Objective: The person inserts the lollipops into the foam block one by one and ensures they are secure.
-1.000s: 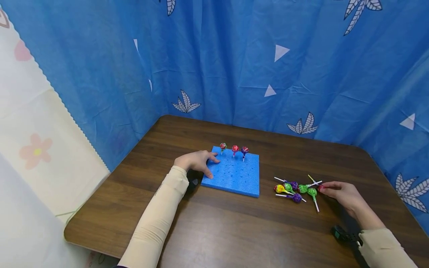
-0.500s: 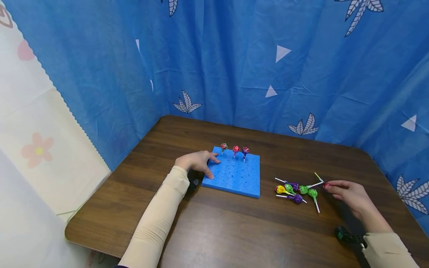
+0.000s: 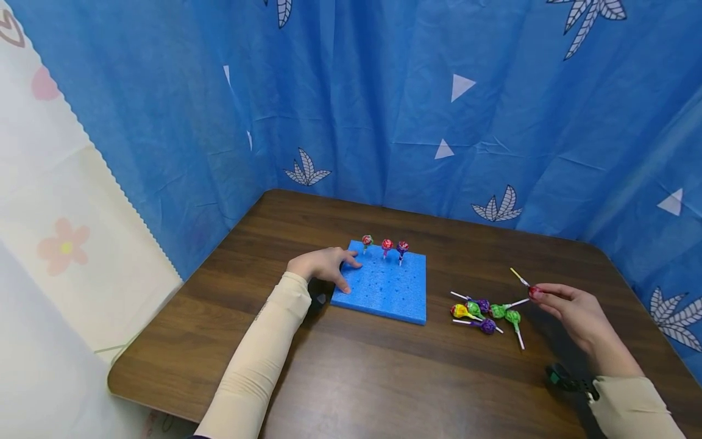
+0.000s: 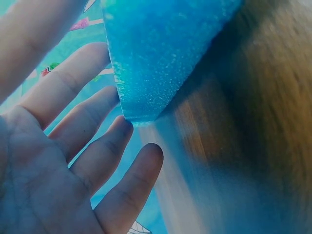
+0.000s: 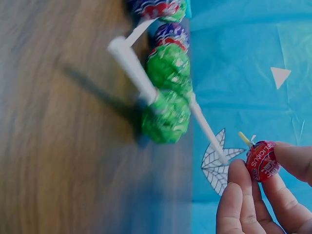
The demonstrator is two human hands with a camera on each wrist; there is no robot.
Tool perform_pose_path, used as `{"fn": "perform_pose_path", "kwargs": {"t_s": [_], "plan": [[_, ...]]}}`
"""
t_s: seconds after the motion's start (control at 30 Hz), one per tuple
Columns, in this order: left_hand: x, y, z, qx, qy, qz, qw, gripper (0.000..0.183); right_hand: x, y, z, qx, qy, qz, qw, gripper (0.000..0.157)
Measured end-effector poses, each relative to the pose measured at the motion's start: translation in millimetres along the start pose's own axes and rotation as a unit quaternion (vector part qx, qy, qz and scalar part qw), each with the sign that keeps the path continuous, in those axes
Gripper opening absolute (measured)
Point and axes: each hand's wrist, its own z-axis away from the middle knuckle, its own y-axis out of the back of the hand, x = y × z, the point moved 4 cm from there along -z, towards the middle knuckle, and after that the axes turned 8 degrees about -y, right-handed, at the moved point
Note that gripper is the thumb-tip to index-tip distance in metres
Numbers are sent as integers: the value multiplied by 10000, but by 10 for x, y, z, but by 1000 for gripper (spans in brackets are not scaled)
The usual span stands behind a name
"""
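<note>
My right hand (image 3: 576, 314) pinches a red lollipop (image 5: 263, 162) by its wrapped head, its yellowish stick pointing away to the upper left. Just left of that hand lies a loose group of green, purple and yellow lollipops; one green lollipop (image 3: 513, 317) is nearest. My left hand (image 3: 323, 266) rests on the left edge of a blue foam board (image 3: 384, 286), fingers spread. In the left wrist view the fingertips touch the side of the board. Three lollipops stand upright along the board's far edge, among them a purple lollipop (image 3: 403, 247). Small holes dot the board.
The brown wooden table (image 3: 351, 366) carries everything. A blue curtain (image 3: 417, 122) hangs behind its far edge and down the right side. A pale flowered curtain (image 3: 60, 244) hangs at the left.
My right hand has lifted the red lollipop off the table beside the group, raising it slightly with the stick swinging up. My left hand and the board have stayed put.
</note>
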Motion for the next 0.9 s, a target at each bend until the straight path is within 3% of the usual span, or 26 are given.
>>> {"fn": "perform_pose_path", "kwargs": {"t_s": [0.1, 0.4, 0.67, 0.9], "plan": [[-6, -12, -6, -3, 11, 12, 10000, 66, -35, -46, -13, 32, 24, 20, 10000, 9], [9, -28, -14, 24, -21, -1, 10000, 65, -144, -211, -69, -193, 310, -664, 9971, 15], [13, -35, -22, 34, 39, 55, 10000, 65, -182, -323, -101, -107, 155, -878, 9960, 15], [15, -30, -11, 59, 46, 59, 10000, 65, -258, -439, -125, -317, 263, -1304, 9906, 14]]}}
